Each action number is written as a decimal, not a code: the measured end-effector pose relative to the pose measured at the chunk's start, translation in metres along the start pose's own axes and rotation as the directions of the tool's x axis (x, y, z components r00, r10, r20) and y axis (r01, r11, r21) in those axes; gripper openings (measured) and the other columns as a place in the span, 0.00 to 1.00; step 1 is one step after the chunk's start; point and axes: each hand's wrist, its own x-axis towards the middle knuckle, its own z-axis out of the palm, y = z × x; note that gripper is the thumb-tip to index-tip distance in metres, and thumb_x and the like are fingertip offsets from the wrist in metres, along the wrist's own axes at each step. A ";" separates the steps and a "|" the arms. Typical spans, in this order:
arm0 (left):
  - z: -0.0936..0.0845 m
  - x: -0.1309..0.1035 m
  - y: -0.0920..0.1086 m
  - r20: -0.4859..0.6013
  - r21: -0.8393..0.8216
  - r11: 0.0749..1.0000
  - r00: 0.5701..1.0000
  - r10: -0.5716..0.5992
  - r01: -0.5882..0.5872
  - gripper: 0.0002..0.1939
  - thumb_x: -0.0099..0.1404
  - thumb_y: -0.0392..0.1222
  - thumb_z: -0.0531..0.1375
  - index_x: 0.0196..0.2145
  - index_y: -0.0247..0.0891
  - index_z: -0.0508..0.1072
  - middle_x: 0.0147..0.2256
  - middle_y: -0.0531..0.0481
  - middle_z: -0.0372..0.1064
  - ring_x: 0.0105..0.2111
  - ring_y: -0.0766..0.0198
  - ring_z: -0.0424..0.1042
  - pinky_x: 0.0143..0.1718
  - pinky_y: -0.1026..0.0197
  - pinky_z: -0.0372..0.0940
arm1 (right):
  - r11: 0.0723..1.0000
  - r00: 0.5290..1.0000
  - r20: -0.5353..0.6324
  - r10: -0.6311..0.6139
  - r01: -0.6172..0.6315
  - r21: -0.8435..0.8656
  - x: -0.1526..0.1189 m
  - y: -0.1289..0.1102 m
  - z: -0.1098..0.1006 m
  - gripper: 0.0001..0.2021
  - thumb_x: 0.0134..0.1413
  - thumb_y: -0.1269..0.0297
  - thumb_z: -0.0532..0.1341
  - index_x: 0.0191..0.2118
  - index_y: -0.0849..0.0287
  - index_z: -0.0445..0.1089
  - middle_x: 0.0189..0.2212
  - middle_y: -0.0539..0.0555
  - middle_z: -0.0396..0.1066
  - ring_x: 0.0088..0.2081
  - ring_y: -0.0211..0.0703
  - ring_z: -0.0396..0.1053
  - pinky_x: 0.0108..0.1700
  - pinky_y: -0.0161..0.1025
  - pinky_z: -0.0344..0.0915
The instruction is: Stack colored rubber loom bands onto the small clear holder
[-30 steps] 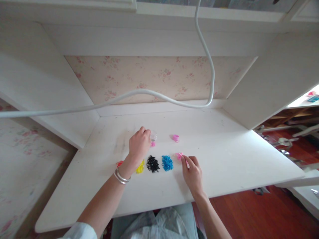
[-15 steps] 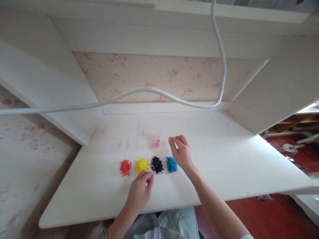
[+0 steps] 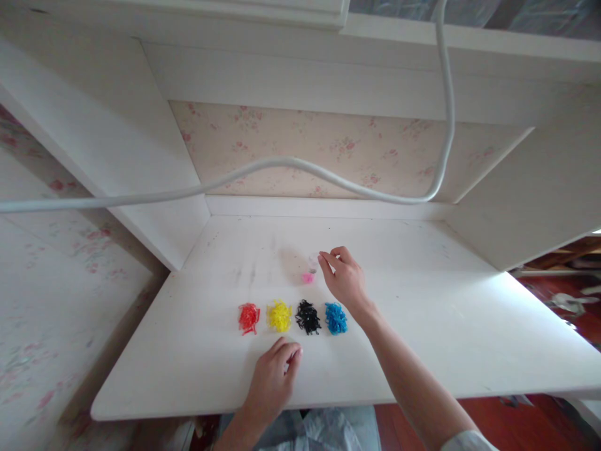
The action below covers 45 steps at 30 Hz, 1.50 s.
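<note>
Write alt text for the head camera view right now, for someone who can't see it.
A person's right hand is at a small clear object, perhaps touching it, beside a pink clump on a white desk. Nearer the viewer, left to right, lie a red pile, yellow pile, black pile and blue pile, with the left hand loosely curled nearest.

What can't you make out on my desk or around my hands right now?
Clear object, head view: small and faint against the white desk; whether the right hand touches it is unclear.
Pink pile, head view: too small and blurred to make out single pieces.
Left palm, head view: hidden by the left hand's own back and curled fingers.
White cord, head view: ends cut off by the left and top edges.
</note>
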 end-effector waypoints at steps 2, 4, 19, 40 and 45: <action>0.000 -0.001 0.000 -0.003 -0.004 1.000 1.000 0.002 -0.002 0.15 0.70 0.44 0.46 0.37 0.43 0.73 0.32 0.50 0.69 0.32 0.64 0.69 0.32 0.64 0.64 | 0.999 0.999 -0.022 0.033 -0.032 0.031 -0.002 0.002 -0.005 0.17 0.64 0.56 0.49 0.42 0.53 0.75 0.37 0.53 0.67 0.29 0.33 0.63 0.32 0.32 0.57; 0.000 -0.002 0.000 -0.003 -0.002 1.000 1.000 0.011 -0.011 0.16 0.70 0.44 0.46 0.37 0.43 0.73 0.32 0.49 0.69 0.33 0.64 0.69 0.34 0.63 0.65 | 0.994 0.995 -0.054 0.081 -0.077 0.073 -0.005 0.006 -0.011 0.18 0.64 0.55 0.49 0.41 0.54 0.75 0.37 0.53 0.67 0.29 0.33 0.63 0.33 0.33 0.59; 0.025 0.037 0.053 0.150 0.349 0.917 0.977 0.148 -0.193 0.13 0.69 0.40 0.48 0.35 0.43 0.72 0.34 0.50 0.70 0.34 0.65 0.71 0.36 0.65 0.64 | 0.859 0.857 0.092 0.507 -0.511 0.027 -0.167 0.083 -0.034 0.22 0.60 0.48 0.49 0.37 0.56 0.75 0.35 0.55 0.69 0.27 0.37 0.65 0.32 0.36 0.61; 0.077 0.142 0.077 0.349 0.515 0.760 0.907 0.237 -0.396 0.11 0.67 0.40 0.52 0.37 0.38 0.75 0.40 0.43 0.68 0.42 0.58 0.68 0.41 0.58 0.66 | 0.846 0.838 0.117 0.534 -0.527 -0.085 -0.171 0.084 -0.029 0.17 0.62 0.56 0.48 0.42 0.53 0.73 0.39 0.53 0.67 0.26 0.34 0.65 0.30 0.34 0.59; 0.079 0.147 0.075 0.360 0.510 0.757 0.901 0.244 -0.409 0.13 0.68 0.37 0.50 0.36 0.37 0.75 0.41 0.43 0.67 0.42 0.59 0.68 0.40 0.59 0.66 | 0.837 0.834 0.060 0.548 -0.546 -0.039 -0.171 0.085 -0.030 0.19 0.62 0.53 0.48 0.44 0.56 0.71 0.40 0.55 0.67 0.27 0.36 0.65 0.33 0.36 0.61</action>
